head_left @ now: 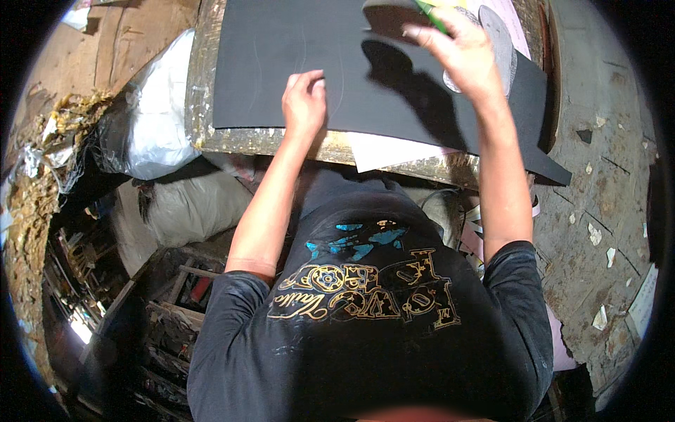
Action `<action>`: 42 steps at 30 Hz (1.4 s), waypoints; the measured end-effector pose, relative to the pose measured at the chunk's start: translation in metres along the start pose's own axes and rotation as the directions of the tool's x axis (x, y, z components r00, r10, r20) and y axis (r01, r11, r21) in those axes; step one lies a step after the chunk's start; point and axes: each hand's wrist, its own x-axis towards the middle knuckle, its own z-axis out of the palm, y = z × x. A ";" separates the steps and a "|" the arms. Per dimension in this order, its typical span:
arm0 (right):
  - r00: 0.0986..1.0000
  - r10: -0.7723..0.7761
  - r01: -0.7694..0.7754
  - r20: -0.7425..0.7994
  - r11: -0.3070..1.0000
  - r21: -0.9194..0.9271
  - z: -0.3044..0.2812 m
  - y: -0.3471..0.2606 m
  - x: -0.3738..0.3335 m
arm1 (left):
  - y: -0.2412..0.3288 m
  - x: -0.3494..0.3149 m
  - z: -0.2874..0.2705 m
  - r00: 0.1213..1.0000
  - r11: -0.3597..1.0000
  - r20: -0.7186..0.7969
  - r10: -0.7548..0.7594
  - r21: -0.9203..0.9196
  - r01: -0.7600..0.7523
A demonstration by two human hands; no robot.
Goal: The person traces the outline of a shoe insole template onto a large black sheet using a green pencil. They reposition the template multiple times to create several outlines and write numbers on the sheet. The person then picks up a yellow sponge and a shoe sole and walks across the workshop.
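Note:
A large black sheet point(274, 49) lies on the worn work table, with faint curved pale lines drawn on it. My left hand point(305, 104) rests over its near part, fingers curled in and nothing visible in them. Raised above the sheet at the upper right, my right hand point(464, 56) grips a slim green tool point(430, 15), whose exact kind I cannot make out. A dark rounded flat piece point(394, 20) is at my right thumb, cut off by the top edge of the view. Grey sole-shaped pieces point(500, 42) lie beside and partly behind that hand.
The table's scuffed edge point(271, 141) runs along the near side, with white paper point(390, 151) under the sheet. White plastic sacks point(165, 105) stand at the left. Wooden slats and clutter point(176, 295) lie below; scraps litter the grey floor point(587, 211) at the right.

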 end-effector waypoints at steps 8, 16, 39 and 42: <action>0.749 0.427 -0.251 0.507 0.891 -0.379 0.084 0.023 -0.102 | -0.018 -0.065 -0.009 0.937 0.898 0.153 0.314 0.271 -0.345; 0.922 0.385 -0.328 0.047 0.838 -0.436 0.111 0.158 -0.007 | 0.003 -0.078 0.014 0.969 0.908 0.125 0.214 0.340 -0.244; 0.936 0.339 -0.280 0.094 0.880 -0.384 0.107 0.139 0.000 | 0.011 -0.077 0.017 0.988 0.930 0.099 0.118 0.338 -0.144; 0.963 0.262 -0.243 0.055 0.940 -0.239 0.102 0.132 0.001 | 0.017 -0.074 0.011 0.986 0.929 0.133 0.097 0.344 -0.138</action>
